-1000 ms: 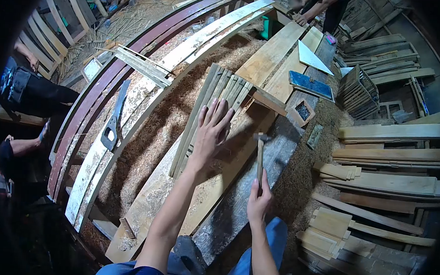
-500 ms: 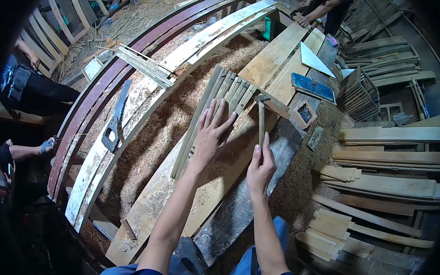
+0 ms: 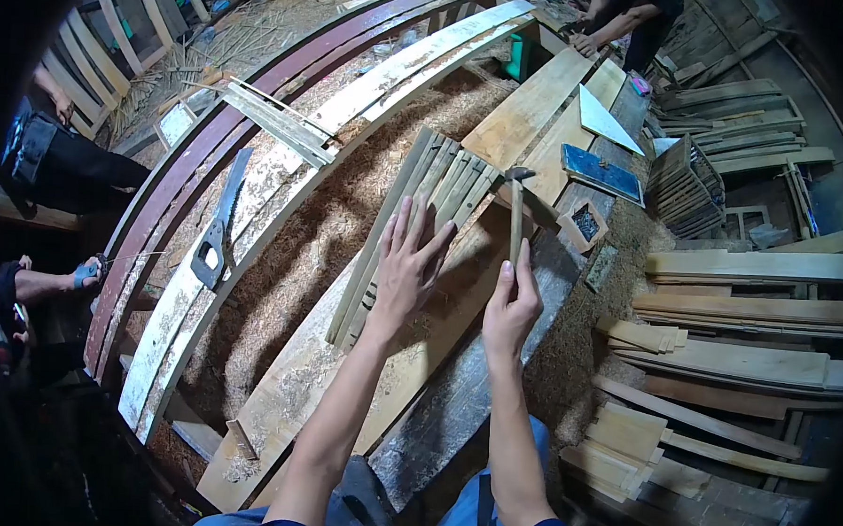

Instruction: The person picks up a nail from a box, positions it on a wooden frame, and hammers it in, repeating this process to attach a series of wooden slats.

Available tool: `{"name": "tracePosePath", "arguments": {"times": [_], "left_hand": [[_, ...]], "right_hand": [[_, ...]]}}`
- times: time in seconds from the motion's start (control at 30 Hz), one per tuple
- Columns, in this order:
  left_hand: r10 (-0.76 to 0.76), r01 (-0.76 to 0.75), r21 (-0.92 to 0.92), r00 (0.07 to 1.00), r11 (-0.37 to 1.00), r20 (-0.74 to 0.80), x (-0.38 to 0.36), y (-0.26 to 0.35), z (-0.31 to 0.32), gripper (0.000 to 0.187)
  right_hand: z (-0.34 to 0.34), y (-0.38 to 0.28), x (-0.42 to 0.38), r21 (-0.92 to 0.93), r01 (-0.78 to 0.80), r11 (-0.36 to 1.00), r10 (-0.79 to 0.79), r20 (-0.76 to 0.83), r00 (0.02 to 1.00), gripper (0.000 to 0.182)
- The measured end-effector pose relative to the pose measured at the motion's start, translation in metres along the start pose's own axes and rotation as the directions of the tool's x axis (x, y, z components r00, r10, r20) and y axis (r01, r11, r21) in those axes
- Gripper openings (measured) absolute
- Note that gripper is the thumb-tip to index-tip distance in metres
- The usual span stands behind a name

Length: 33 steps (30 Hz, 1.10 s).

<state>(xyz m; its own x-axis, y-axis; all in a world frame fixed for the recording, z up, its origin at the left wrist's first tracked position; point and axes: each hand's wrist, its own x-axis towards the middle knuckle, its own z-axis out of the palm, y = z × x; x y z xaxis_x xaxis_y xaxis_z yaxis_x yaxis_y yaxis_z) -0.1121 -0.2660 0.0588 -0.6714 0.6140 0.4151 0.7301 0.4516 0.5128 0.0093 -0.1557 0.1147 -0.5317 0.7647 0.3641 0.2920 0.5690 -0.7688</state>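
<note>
My left hand (image 3: 410, 272) lies with fingers spread over a bundle of narrow wooden strips (image 3: 449, 181), which rests slanted on the long wooden boards (image 3: 317, 390). In my right hand (image 3: 513, 309) is the wooden handle of a hammer (image 3: 517, 211), its metal head up near the right end of the strips. My fingers wrap round the lower handle. Beyond the hammer head sits a small wooden box (image 3: 583, 223) of dark bits that look like nails.
A handsaw (image 3: 221, 226) lies on the curved white beam (image 3: 169, 346) at left. Up the bench are a blue box (image 3: 602, 171) and a white triangle (image 3: 608, 121). A co-worker's hands (image 3: 582, 44) are at the far end; another person (image 3: 78, 163) is at left. Planks (image 3: 751, 266) lie right.
My right hand and the hammer have moved slightly right, and the hammer head has turned and sits a little higher. My left hand stays on the strips.
</note>
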Motion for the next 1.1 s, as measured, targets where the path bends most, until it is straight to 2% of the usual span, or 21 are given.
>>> {"name": "tracePosePath", "arguments": {"times": [0.07, 0.1, 0.13, 0.2, 0.33, 0.37, 0.4, 0.5, 0.6, 0.67, 0.73, 0.87, 0.93, 1.1], "left_hand": [[0.013, -0.013, -0.007, 0.994, 1.000, -0.104, -0.012, -0.003, 0.010, 0.050], [-0.001, 0.003, 0.019, 0.996, 1.000, -0.084, -0.012, 0.003, 0.006, 0.048], [0.000, 0.002, 0.021, 0.997, 1.000, -0.082, -0.011, 0.006, 0.002, 0.048], [-0.099, 0.093, -0.055, 0.988, 0.994, -0.117, -0.012, 0.015, -0.003, 0.044], [-0.150, 0.148, -0.029, 0.981, 0.989, -0.123, -0.024, 0.021, 0.008, 0.046], [-0.125, 0.120, -0.040, 0.981, 0.992, -0.148, -0.030, 0.017, 0.008, 0.055], [-0.126, 0.121, -0.039, 0.981, 0.992, -0.148, -0.035, 0.013, 0.009, 0.055], [-0.008, 0.023, 0.107, 0.990, 0.994, -0.138, -0.046, 0.005, 0.012, 0.060], [-0.022, 0.046, 0.210, 0.993, 0.977, -0.117, -0.048, 0.013, 0.013, 0.057], [-0.017, 0.041, 0.160, 0.989, 0.986, -0.144, -0.051, 0.016, 0.023, 0.054], [-0.007, 0.051, 0.225, 0.981, 0.973, -0.194, -0.051, 0.020, 0.028, 0.053], [-0.028, 0.067, 0.250, 0.988, 0.966, -0.154, -0.055, 0.015, 0.031, 0.058], [-0.028, 0.067, 0.278, 0.990, 0.958, -0.140, -0.056, 0.013, 0.031, 0.058], [-0.061, 0.110, 0.297, 0.983, 0.948, -0.171, -0.059, 0.018, 0.034, 0.061]], "right_hand": [[0.001, 0.003, 0.001, -0.101, 0.076, 0.992, -0.074, 0.024, 0.997, 0.043], [0.002, 0.003, 0.002, -0.091, 0.113, 0.989, -0.114, 0.004, 0.994, 0.043], [0.003, 0.003, 0.003, -0.089, 0.111, 0.990, -0.111, 0.004, 0.994, 0.043], [0.000, 0.004, 0.003, -0.103, 0.088, 0.991, -0.086, 0.025, 0.996, 0.043], [0.002, 0.008, 0.006, -0.103, 0.082, 0.991, -0.079, 0.031, 0.996, 0.043], [0.001, 0.008, 0.005, -0.104, 0.086, 0.991, -0.084, 0.029, 0.996, 0.043], [0.000, 0.010, 0.006, -0.106, 0.092, 0.990, -0.089, 0.027, 0.996, 0.042], [-0.001, 0.011, 0.006, -0.082, 0.089, 0.993, -0.087, 0.032, 0.996, 0.042], [0.000, 0.009, 0.006, -0.056, 0.078, 0.995, -0.076, 0.029, 0.997, 0.042], [0.000, 0.008, 0.006, -0.057, 0.056, 0.997, -0.054, 0.042, 0.998, 0.042], [0.001, 0.010, 0.007, -0.050, 0.054, 0.997, -0.052, 0.041, 0.998, 0.042], [-0.003, 0.010, 0.009, -0.055, 0.108, 0.993, -0.107, 0.025, 0.994, 0.042], [-0.010, -0.002, 0.010, -0.015, -0.071, 0.997, 0.073, 0.141, 0.987, 0.044], [-0.007, -0.002, 0.008, 0.000, -0.065, 0.998, 0.064, 0.129, 0.990, 0.044]]}}
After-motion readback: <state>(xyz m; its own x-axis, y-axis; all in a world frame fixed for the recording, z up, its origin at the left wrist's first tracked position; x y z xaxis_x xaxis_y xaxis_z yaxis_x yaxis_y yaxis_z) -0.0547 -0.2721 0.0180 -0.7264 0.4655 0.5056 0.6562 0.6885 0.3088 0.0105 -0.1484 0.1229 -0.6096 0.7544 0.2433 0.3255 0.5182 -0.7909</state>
